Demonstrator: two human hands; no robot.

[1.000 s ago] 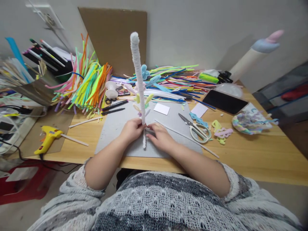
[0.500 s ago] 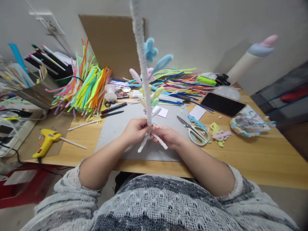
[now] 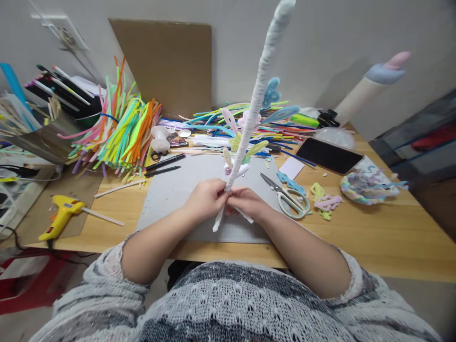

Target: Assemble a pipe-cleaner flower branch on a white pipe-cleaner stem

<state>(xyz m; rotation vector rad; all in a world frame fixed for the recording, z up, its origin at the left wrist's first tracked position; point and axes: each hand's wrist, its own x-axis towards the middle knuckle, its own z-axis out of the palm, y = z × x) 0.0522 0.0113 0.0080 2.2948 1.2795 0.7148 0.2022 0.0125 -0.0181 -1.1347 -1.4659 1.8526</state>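
Observation:
A long white wrapped stem (image 3: pixel 254 102) rises from between my hands and leans to the right at its top. Blue, pink, yellow and green fuzzy petals and flowers, one a blue flower (image 3: pixel 271 92), show beside and behind it. My left hand (image 3: pixel 210 197) pinches the stem near its lower end. From the right, my right hand (image 3: pixel 247 202) closes round the same spot, its fingertips partly hidden. Two short white legs spread out below my fingers. Under the hands lies a grey mat (image 3: pixel 171 190).
Scissors (image 3: pixel 287 195), a phone (image 3: pixel 329 155) and fuzzy scraps (image 3: pixel 326 202) lie to the right. At the left are a yellow glue gun (image 3: pixel 62 216) and pens (image 3: pixel 166 162). Colourful pipe cleaners (image 3: pixel 124 128) stand bundled behind, near a cardboard sheet (image 3: pixel 167 66).
The stem has tilted, its top swinging right and its flowers moving right with it. Both hands have shifted slightly right and lower, still holding its base. The view has moved a little.

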